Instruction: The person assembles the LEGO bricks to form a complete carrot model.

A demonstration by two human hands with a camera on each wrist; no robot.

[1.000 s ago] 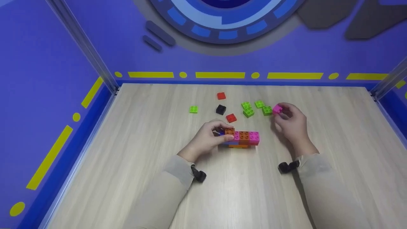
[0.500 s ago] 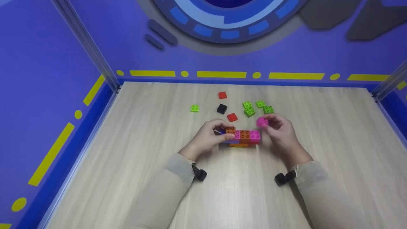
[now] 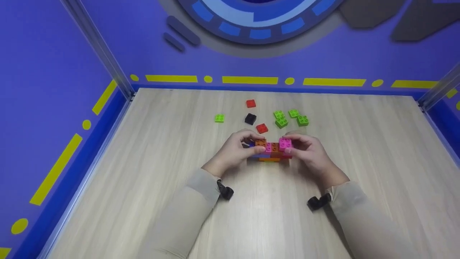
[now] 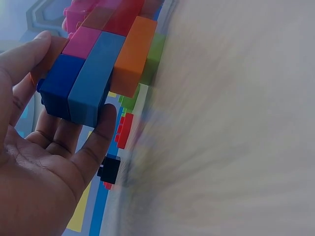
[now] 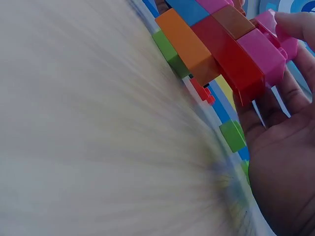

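Observation:
My left hand grips the left end of a multicoloured toy brick build, its thumb against the raised orange-brown brick. In the left wrist view, blue bricks show at the held end, with an orange brick and a green brick lower down. My right hand pinches a pink brick, studs up, over the right end of the build. Seen from the right wrist, the pinched brick is right at the top of the lower pink brick, beside a long red brick.
Behind the hands lie loose bricks: two red bricks, a black brick, a lone light-green brick and several green bricks. The wooden table meets a blue wall at its back edge.
My right hand has carried the pink brick from beside the green bricks, left and toward me, onto the right end of the build. My left hand keeps its grip in place.

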